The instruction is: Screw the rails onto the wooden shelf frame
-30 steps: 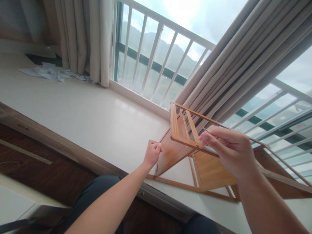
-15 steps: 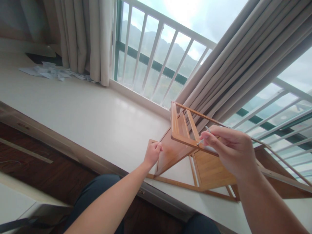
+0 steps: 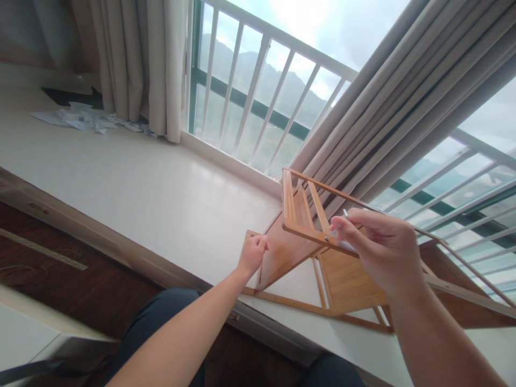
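Note:
A wooden rack [image 3: 308, 232] with slats and flat panels lies on its side on the white ledge. My right hand [image 3: 379, 242] pinches a thin metal hex key [image 3: 345, 214] between thumb and fingers. The key's lower end meets a screw spot on the rack's upper rail, and its other end sticks up above my fingers. To the left, my left hand [image 3: 255, 253] is closed round the near end of the rack, beside a brown panel [image 3: 278, 252]. Its fingers hide the part they grip.
Torn white paper [image 3: 80, 118] lies on the ledge [image 3: 161, 188] at the far left. Beige curtains [image 3: 161, 70] and a white railing [image 3: 258, 70] stand along the window. Below the ledge are a dark wood floor [image 3: 48, 252] and a pale furniture corner [image 3: 32, 328].
The hex key has turned slightly in my right fingers, its upper end shifting a little right. My left hand and the rack have stayed in place.

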The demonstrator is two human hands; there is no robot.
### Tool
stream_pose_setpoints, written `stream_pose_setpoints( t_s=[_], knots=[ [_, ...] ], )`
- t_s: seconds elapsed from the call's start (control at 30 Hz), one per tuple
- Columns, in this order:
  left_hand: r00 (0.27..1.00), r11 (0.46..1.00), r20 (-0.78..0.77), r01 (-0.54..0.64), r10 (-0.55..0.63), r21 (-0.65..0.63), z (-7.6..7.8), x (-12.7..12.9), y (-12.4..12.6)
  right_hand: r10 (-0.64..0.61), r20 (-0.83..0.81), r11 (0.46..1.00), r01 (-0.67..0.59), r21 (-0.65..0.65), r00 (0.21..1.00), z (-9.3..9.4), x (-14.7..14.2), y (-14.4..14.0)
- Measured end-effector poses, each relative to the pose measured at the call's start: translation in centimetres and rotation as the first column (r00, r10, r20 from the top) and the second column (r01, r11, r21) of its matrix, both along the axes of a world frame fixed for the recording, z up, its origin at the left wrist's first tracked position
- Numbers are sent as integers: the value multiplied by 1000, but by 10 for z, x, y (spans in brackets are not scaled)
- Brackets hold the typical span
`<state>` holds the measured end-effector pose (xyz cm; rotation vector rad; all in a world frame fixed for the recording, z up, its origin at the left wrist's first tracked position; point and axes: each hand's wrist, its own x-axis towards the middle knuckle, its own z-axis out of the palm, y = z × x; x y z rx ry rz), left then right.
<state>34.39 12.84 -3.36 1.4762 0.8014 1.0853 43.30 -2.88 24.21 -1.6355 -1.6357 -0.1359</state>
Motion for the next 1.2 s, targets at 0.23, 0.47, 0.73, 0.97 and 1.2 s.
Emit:
stream_pose_setpoints(
  t_s=[0.23,0.47,0.73,0.97,1.2],
  knots=[
    [1000,1000,-5,7,-7,-7,0,0,0,-63,96,995,55,79,993,-3,-4,0],
    [1000,1000,-3,11,-11,-7,0,1,0,-116,153,986,96,136,981,-6,-10,-1],
    [1000,1000,2,4,-3,-6,0,1,1,-107,97,993,100,67,990,-8,-4,-4],
    [1000,1000,-4,2,-2,-8,0,1,0,-153,53,987,150,55,987,-9,-3,-6],
    [1000,1000,-7,-1,1,-8,4,-2,0,-244,-55,961,249,120,968,-4,-12,-6]
  ],
)
